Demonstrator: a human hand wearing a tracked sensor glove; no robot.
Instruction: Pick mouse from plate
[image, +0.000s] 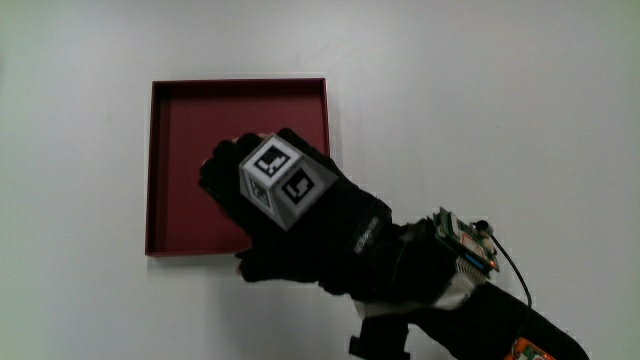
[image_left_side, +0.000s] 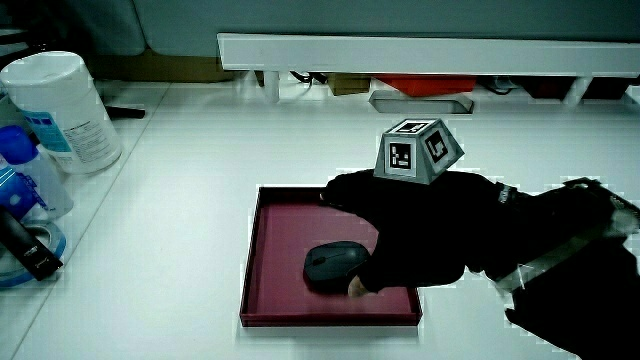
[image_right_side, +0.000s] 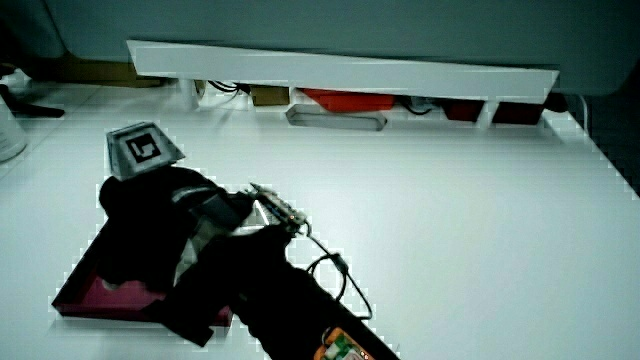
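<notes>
— Nearest in the main view?
— Forearm (image: 470, 300) first, then the hand (image: 300, 220) with its patterned cube (image: 283, 182), over the corner of the dark red plate (image: 170, 150) closest to the person. No mouse shows from above.

— And in a side view?
— Mouse (image_left_side: 335, 265), dark grey, lies in the plate (image_left_side: 275, 250), near its rim closest to the person. The hand (image_left_side: 420, 235) arches over it, fingers curled down against its side, closing on it. It sits flat on the plate floor.

— Anything else?
— In a side view the hand (image_right_side: 150, 225) hides most of the plate (image_right_side: 95, 295); white partition (image_right_side: 340, 70) runs along the table.
</notes>
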